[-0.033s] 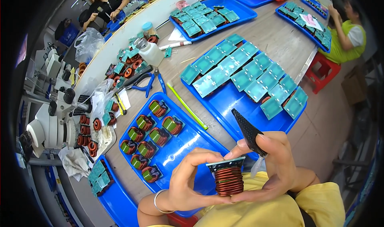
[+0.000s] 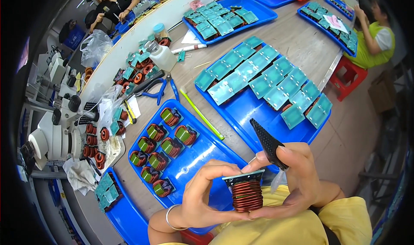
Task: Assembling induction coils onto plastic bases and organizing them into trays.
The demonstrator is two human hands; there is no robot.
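In front of me a copper-wound coil (image 2: 247, 196) hangs below a small green circuit board (image 2: 244, 174). My left hand (image 2: 200, 195) is closed on it, fingertips at the board's edge and thumb under the windings. My right hand (image 2: 297, 180) grips a black tapered tool with a dimpled surface (image 2: 266, 141), its narrow end pointing up and left; the tool's kind cannot be made out. Fingers of that same hand also touch the board's top and the coil's underside. Left of my hands, a blue tray (image 2: 194, 158) bears several similar coils on boards.
A larger blue tray (image 2: 239, 120) of green boards lies beyond, with a yellow-green strip (image 2: 202, 114) beside it. Blue-handled pliers (image 2: 157, 92), a white bottle (image 2: 162, 57) and loose coils (image 2: 138, 77) sit far left. Two people (image 2: 114, 3) (image 2: 375, 38) work nearby.
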